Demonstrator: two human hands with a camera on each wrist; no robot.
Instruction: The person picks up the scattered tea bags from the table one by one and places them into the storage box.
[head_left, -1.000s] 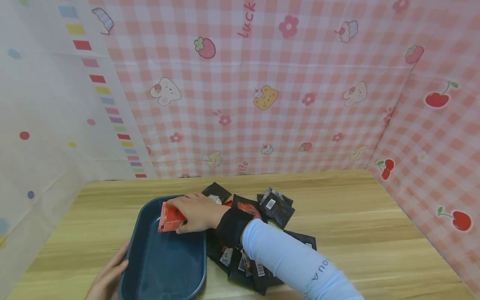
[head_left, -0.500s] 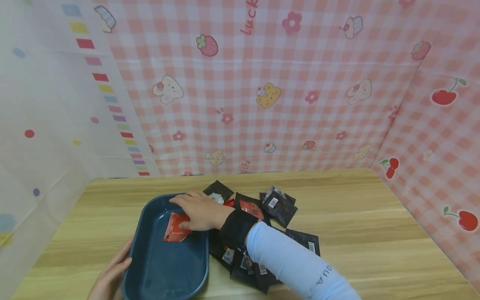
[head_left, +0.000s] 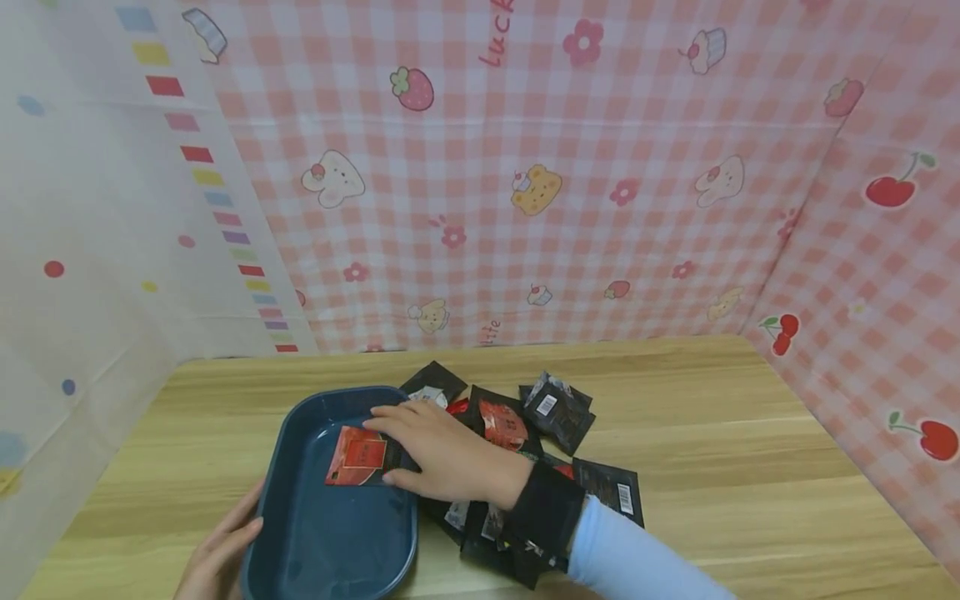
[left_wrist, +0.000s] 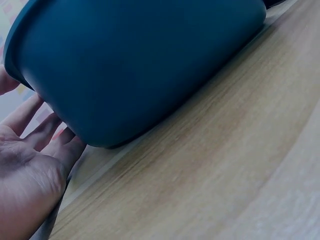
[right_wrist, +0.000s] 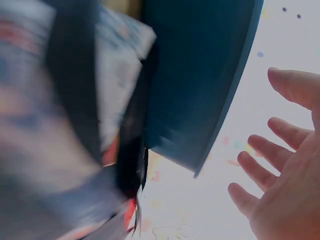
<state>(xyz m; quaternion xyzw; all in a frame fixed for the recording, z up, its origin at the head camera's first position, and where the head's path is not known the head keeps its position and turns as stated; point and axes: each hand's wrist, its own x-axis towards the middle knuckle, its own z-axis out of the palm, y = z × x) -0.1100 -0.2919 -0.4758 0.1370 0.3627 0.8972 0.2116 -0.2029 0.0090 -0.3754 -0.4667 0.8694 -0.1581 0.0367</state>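
Observation:
A dark blue, deep-sided tray (head_left: 330, 537) stands on the table, with one red and black sachet (head_left: 363, 454) lying flat at its far end. My left hand (head_left: 225, 546) rests against the tray's left side; in the left wrist view its fingers (left_wrist: 47, 132) touch the outer wall below the rim. Over the right rim hovers my right hand (head_left: 450, 446), fingers spread and holding nothing, partly covering the sachet's right end. The right wrist view shows that hand's fingers (right_wrist: 265, 155) apart, beside the tray's wall (right_wrist: 195, 75).
Right of the tray lies a loose pile of black sachets (head_left: 558, 412), some with red or pale prints, partly hidden under my right forearm. The wooden table (head_left: 712, 467) ends at a pink checked cloth wall (head_left: 600, 242) behind and cloth on both sides.
My right hand has let go of the red and black sachet, which dropped flat into the tray, and has drawn back to the right. The left hand stays at the tray's side.

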